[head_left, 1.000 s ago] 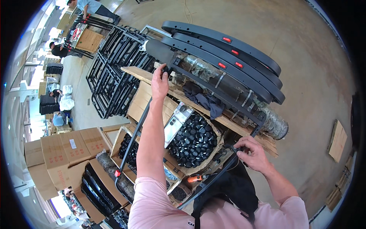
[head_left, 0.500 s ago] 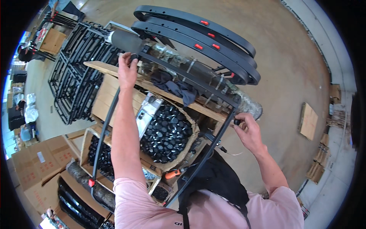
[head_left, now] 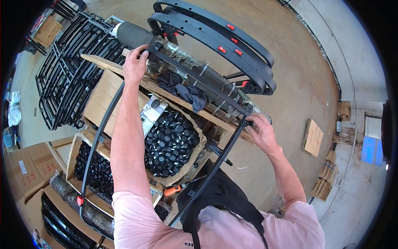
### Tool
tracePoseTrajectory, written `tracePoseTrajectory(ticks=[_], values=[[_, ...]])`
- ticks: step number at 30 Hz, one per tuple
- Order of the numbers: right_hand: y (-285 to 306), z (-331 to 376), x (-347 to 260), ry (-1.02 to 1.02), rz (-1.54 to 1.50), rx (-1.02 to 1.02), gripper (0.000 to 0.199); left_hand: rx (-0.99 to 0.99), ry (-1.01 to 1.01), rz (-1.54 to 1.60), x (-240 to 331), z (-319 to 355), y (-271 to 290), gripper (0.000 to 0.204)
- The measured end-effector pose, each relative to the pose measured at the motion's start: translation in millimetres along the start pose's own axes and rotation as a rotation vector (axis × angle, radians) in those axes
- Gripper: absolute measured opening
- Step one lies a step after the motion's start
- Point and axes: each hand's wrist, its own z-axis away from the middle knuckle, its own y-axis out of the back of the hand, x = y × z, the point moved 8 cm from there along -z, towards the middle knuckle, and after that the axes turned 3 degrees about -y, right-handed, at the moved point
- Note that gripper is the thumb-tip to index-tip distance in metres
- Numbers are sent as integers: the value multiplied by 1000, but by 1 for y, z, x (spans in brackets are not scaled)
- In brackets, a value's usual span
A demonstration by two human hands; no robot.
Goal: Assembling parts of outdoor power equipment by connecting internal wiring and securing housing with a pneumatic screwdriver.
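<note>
Far out beyond the left hand [head_left: 134, 64], a stack of black metal frames [head_left: 62, 79] lies on the floor. The left hand is stretched forward, its fingers curled and closed on the far left corner of a black tube frame [head_left: 195, 79]. Just under that arm sits an open cardboard box [head_left: 195, 159] heaped with black round caps [head_left: 168, 141]; an orange-handled screwdriver [head_left: 176, 189] lies nearer the body. Between the hands, a dark cloth [head_left: 184, 89] rests on a wooden plank [head_left: 178, 99]. The right hand [head_left: 259, 133] is clamped around the frame's right corner. Beyond it stand curved black hoops [head_left: 215, 29] with red tags.
</note>
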Motion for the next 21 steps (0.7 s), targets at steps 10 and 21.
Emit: tracePoseTrajectory(ticks=[10,21], values=[[-8,-4,5,-206,225,-73,30,-49,57,146,-7,1,-4,31],[-9,-4,-17,0,251,-20,29,-22,129,6,-11,0,-1,33]])
